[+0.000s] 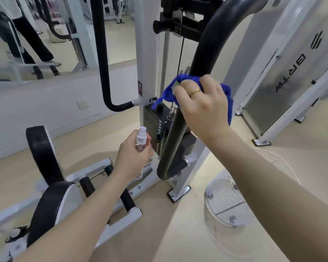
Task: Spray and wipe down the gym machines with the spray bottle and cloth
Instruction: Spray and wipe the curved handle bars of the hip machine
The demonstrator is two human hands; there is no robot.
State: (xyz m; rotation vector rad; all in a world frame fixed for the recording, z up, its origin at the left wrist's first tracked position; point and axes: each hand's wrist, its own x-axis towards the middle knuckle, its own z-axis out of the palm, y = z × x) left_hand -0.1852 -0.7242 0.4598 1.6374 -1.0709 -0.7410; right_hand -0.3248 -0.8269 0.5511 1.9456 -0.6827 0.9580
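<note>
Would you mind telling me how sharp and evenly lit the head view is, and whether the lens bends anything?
Head view: soft, even indoor light, faint shadows on the floor; right hand with the cloth and left hand with the bottle fairly sharp; the mirror upper left is blurred; wide-angle lens bows the white frame toward the edges; mild sheen on the silver panel.

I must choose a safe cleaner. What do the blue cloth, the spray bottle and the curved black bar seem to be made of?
The blue cloth looks like soft fabric, perhaps microfibre: it bunches and folds around the bar. The spray bottle seems clear plastic with a white plastic nozzle; its body is see-through. The curved black bar looks like metal tube with a matte black coating or foam sleeve; which one cannot be told.
</note>
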